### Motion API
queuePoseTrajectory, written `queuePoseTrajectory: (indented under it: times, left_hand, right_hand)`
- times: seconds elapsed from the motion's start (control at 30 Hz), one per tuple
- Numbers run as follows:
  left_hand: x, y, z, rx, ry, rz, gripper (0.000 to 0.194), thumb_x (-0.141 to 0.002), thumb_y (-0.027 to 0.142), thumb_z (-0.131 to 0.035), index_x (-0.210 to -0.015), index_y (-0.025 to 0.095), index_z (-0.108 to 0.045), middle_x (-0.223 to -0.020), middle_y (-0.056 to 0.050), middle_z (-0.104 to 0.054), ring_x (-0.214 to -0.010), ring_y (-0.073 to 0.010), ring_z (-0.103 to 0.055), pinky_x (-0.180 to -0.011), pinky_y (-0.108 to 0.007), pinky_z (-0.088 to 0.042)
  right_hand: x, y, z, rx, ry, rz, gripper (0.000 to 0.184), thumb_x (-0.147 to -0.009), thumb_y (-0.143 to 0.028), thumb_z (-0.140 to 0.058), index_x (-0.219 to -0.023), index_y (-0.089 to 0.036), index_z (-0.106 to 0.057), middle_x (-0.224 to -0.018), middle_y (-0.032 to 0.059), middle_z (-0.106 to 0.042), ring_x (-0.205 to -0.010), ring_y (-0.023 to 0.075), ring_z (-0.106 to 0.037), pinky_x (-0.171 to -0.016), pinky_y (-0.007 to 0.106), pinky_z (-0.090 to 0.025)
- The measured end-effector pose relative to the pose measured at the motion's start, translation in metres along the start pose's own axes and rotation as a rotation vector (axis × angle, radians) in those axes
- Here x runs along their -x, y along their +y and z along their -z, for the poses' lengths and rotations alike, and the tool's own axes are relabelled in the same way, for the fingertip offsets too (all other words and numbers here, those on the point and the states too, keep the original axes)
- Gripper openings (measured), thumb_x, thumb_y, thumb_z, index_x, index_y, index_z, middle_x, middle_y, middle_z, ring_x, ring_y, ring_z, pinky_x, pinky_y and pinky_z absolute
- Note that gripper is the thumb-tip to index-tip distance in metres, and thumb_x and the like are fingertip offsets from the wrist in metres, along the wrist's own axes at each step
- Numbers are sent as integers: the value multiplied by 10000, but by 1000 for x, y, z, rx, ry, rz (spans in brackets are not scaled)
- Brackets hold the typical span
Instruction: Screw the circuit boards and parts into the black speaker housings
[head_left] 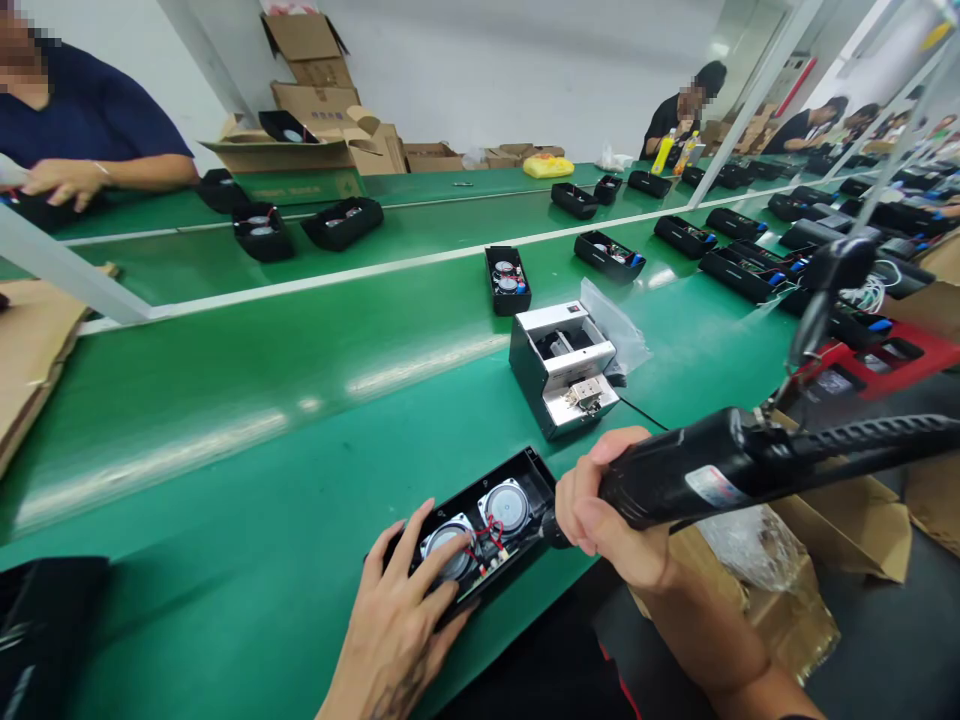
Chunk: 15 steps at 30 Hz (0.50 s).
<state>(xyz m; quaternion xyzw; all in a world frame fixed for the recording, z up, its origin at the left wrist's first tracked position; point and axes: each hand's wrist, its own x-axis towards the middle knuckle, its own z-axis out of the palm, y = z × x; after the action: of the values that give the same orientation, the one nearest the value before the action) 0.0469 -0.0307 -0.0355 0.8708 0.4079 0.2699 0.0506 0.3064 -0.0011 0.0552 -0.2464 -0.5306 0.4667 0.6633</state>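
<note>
Clenching a black electric screwdriver (660,478) in the right hand (611,505), left hand (401,620) lying open on a black plastic speaker box (517,480); small white label (716,486) unreadable.

Electronics assembly workshop: long green table (247,420), rows of open black plastic housings (507,280), brown cardboard cartons (315,100) stacked far left, a co-worker (90,125) alongside.

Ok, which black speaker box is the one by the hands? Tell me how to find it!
Find the green assembly belt. At its near edge lies an open black speaker case with two round speakers and red wires. It alone has the camera wearer's left hand on it.
</note>
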Motion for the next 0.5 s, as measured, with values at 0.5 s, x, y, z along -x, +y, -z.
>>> queuePoseTrajectory:
  times: [0.5]
  left_hand:
    - [0, 0, 0, -30, 7, -28, 109, -917, 396, -812, -906, 299, -764, -1313, 39, -802, -1545, -394, -488, -1226, -568, -347]
  right_hand:
    - [5, 13, -7, 111, -22, -27, 277, -1003, -278, -732, -1179, -341, -528, -657, -122, -508, -423, 101, -450, -463, 254, -450]
